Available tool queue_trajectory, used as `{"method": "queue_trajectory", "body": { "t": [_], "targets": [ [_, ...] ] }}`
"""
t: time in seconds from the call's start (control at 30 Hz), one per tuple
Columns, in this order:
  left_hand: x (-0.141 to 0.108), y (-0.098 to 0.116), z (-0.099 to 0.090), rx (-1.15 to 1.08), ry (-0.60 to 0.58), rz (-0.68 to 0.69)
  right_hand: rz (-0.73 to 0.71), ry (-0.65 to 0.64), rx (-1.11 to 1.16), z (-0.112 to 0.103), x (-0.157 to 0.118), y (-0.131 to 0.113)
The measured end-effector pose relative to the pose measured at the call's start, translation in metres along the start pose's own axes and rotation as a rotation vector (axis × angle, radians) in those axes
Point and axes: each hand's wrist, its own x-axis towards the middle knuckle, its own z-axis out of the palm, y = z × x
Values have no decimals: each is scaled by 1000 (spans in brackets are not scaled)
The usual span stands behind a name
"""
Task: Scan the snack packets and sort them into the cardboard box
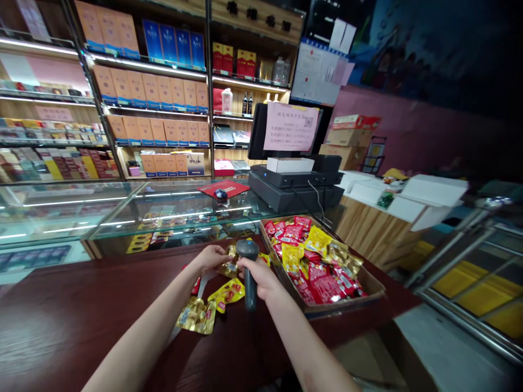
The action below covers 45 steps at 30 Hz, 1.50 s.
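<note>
Centrally, a grey handheld scanner (250, 288) stands nearly upright above the dark red table (81, 305), its rounded head uppermost. The right hand (261, 279) is closed around its handle, just below the head. Close beside the scanner, the left hand (213, 257) pinches a shiny gold packet (229, 269) between thumb and fingers; the packet is partly covered by those fingers and sits just to the left of the scanner head.

Nearer the person, a yellow packet (227, 294) lies on the table between the two forearms, with a second gold packet (197, 316) next to it, close to the left forearm. A red packet (196, 286) shows partly from behind that forearm.

To the right of the right hand, a shallow cardboard box (347, 305) rests on the table, heaped with red, yellow and gold packets (324, 280). Beyond the table runs a glass display case (134, 218), bearing a red mat (237, 188) with a computer mouse (221, 194) on it. Farther right, a dark monitor (256, 130) has a pink printed sheet (291, 128) across its front, and a white box (290, 165) sits below the sheet.

Against the back wall, lit shelves carry rows of orange boxes (153, 90) and blue boxes (167, 43). At far right stands a metal railing (457, 250).
</note>
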Motion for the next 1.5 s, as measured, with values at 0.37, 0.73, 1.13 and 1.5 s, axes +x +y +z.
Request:
{"method": "queue_trajectory", "body": {
  "t": [0.37,0.73,1.13,1.5],
  "targets": [
    [-5,2,26,-368,-72,73,-83,-26,-4,-10,-44,15],
    [-7,7,26,-381,-110,68,-86,-66,-216,-11,-48,30],
    [-2,4,21,-368,-121,82,-142,-9,-153,-11,-49,24],
    [-21,14,36,-238,-380,5,-267,102,-1,-40,-37,7]
  ]
}}
